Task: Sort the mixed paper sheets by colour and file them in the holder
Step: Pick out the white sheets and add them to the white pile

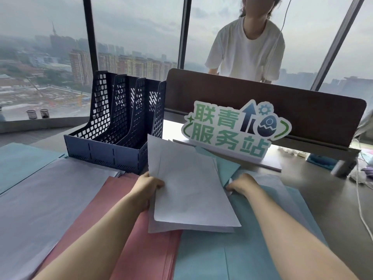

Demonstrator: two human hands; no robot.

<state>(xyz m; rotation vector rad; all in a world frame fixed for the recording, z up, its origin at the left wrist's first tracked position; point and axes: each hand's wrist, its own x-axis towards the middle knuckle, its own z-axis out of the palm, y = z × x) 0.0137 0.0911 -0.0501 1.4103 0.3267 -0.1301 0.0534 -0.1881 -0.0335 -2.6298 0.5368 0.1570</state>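
My left hand [148, 185] grips the left edge of a small stack of white sheets [187, 188], lifted and tilted over the desk. At the stack's right edge my right hand [241, 185] pinches paper, its fingertips hidden under the sheets. Beneath lie pink sheets [125, 219], teal sheets [252, 249] and, on the left, a pale lavender pile [46, 195]. The dark blue mesh file holder [113, 134] with three slots stands behind the piles, left of the white stack; its slots look bare.
More teal paper [22, 162] lies at the far left. A green-lettered sign [234, 128] stands before a brown desk divider [282, 102]. A person in a white shirt [248, 49] stands behind it. White cables [361, 199] trail at the right edge.
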